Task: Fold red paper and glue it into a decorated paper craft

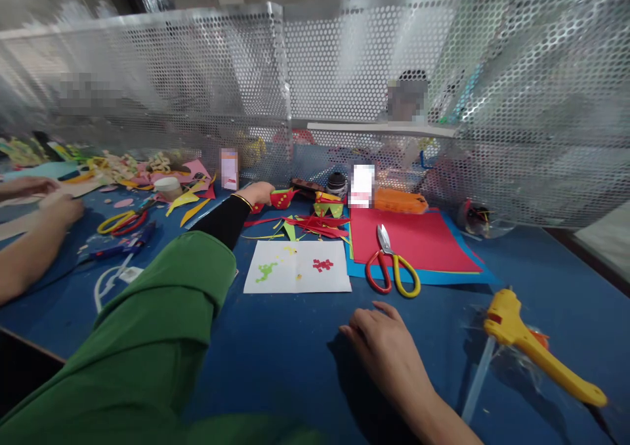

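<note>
My left hand (263, 194) reaches across the blue table, its fingers closed at a red paper mask (282, 199) with yellow dots; the fingertips are partly hidden. Just right of it lies a green paper mask (329, 209) with yellow marks. Red paper strips (317, 226) are scattered in front of the masks. Near the front, my right hand (381, 340) rests loosely curled on the table, thumb apart, holding nothing. Beyond it lie scissors (388, 254) with one red and one yellow handle. A white sheet (300, 281) carries small green, yellow and red paper bits.
A yellow glue gun (536, 353) lies at right. Red and blue sheets (418, 235) sit under the scissors. An orange case (401, 201), a black-capped jar (336, 184) and lit phones line the perforated metal partition (339, 58). Another person's hands (54, 202) work at far left.
</note>
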`<state>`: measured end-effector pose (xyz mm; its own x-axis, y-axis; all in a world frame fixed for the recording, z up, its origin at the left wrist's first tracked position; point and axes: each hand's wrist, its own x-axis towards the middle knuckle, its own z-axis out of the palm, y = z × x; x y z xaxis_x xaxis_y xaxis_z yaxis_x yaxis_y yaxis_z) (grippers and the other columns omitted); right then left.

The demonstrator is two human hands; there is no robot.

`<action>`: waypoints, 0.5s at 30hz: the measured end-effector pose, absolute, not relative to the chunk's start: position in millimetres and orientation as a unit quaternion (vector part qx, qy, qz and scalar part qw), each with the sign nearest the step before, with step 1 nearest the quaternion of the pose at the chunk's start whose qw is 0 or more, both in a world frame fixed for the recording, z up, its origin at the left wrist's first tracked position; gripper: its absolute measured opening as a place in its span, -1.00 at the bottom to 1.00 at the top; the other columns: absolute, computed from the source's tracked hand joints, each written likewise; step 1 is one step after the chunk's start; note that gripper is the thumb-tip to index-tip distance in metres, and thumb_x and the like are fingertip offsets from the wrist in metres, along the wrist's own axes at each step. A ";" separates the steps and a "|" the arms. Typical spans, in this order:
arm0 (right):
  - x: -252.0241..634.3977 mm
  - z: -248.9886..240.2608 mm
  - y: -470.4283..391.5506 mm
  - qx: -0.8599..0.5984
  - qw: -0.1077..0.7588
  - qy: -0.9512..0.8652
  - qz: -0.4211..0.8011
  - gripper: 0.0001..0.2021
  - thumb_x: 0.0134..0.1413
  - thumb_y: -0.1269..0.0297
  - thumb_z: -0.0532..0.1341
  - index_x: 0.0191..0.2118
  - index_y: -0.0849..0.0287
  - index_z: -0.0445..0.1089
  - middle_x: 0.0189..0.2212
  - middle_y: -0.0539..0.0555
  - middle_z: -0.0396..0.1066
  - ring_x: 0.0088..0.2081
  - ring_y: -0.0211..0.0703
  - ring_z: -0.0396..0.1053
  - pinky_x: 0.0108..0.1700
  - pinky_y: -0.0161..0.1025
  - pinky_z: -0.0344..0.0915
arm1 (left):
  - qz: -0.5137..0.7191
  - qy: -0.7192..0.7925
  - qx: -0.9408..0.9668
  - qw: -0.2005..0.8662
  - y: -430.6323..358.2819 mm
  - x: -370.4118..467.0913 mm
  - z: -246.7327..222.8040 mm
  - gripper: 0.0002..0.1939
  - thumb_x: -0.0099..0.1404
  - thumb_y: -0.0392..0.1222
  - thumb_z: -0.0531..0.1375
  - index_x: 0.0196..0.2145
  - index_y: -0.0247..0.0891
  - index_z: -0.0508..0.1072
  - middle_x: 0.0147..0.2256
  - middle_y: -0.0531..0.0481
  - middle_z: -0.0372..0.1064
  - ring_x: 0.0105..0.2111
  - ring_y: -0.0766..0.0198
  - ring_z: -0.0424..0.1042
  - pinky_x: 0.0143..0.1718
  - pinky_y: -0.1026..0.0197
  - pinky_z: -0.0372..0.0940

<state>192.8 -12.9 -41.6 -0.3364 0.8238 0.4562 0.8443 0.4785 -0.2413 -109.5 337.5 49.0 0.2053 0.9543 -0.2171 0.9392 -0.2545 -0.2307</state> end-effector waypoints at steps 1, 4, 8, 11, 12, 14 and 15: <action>193.0 -42.1 -13.0 -0.511 0.264 -0.818 -0.018 -0.66 0.44 0.22 0.06 -0.45 0.10 0.22 -0.59 -0.12 0.38 -0.56 -0.25 0.35 0.01 -0.10 0.21 | 0.155 -0.613 -0.775 0.022 338.8 -109.4 48.6 -0.61 0.42 -0.06 0.25 0.13 -0.23 0.42 0.10 -0.16 0.39 0.02 0.05 0.47 0.00 -0.06 0.44; 193.1 -43.7 -13.0 -0.511 0.257 -0.820 -0.015 -0.67 0.42 0.24 0.07 -0.45 0.10 0.22 -0.59 -0.12 0.37 -0.56 -0.25 0.34 0.01 -0.10 0.22 | 0.151 -0.618 -0.772 0.011 344.8 -109.4 49.9 -0.63 0.42 -0.05 0.25 0.12 -0.22 0.43 0.09 -0.15 0.40 0.02 0.06 0.47 -0.01 -0.06 0.45; 192.3 -45.0 -13.4 -0.517 0.255 -0.817 -0.018 -0.68 0.41 0.27 0.07 -0.46 0.09 0.22 -0.59 -0.12 0.37 -0.56 -0.23 0.35 0.02 -0.08 0.21 | 0.143 -0.615 -0.775 0.007 354.2 -109.9 55.2 -0.48 0.28 -0.09 0.37 0.16 -0.20 0.43 0.12 -0.15 0.44 0.08 -0.01 0.46 0.06 0.01 0.39; 191.3 -44.5 -14.3 -0.517 0.252 -0.818 -0.014 -0.70 0.38 0.29 0.10 -0.46 0.09 0.22 -0.59 -0.12 0.36 -0.55 -0.22 0.36 0.03 -0.08 0.20 | 0.124 -0.613 -0.780 0.022 357.1 -111.3 57.1 -0.17 0.07 -0.16 0.46 0.28 -0.15 0.34 0.19 -0.18 0.43 0.18 -0.10 0.39 0.08 0.13 0.32; 191.0 -44.3 -14.6 -0.516 0.250 -0.819 -0.012 -0.70 0.38 0.30 0.12 -0.46 0.09 0.22 -0.59 -0.12 0.36 -0.55 -0.22 0.37 0.03 -0.08 0.20 | 0.123 -0.610 -0.782 0.023 356.8 -111.9 56.6 -0.17 0.05 -0.18 0.45 0.28 -0.15 0.35 0.18 -0.19 0.45 0.16 -0.10 0.41 0.05 0.15 0.33; 190.5 -43.7 -15.2 -0.514 0.249 -0.821 -0.012 -0.71 0.36 0.31 0.13 -0.46 0.09 0.22 -0.59 -0.12 0.36 -0.55 -0.22 0.36 0.03 -0.07 0.20 | 0.127 -0.603 -0.787 0.020 355.1 -113.4 53.9 -0.30 0.06 -0.22 0.41 0.19 -0.18 0.46 0.08 -0.19 0.53 0.04 -0.05 0.50 -0.03 0.18 0.35; 190.3 -43.5 -15.3 -0.514 0.250 -0.821 -0.014 -0.71 0.36 0.31 0.13 -0.46 0.09 0.22 -0.59 -0.12 0.35 -0.55 -0.22 0.36 0.03 -0.07 0.20 | 0.128 -0.599 -0.790 0.018 353.9 -114.1 52.0 -0.39 0.06 -0.23 0.39 0.11 -0.19 0.52 0.02 -0.18 0.57 -0.03 -0.03 0.53 -0.08 0.19 0.35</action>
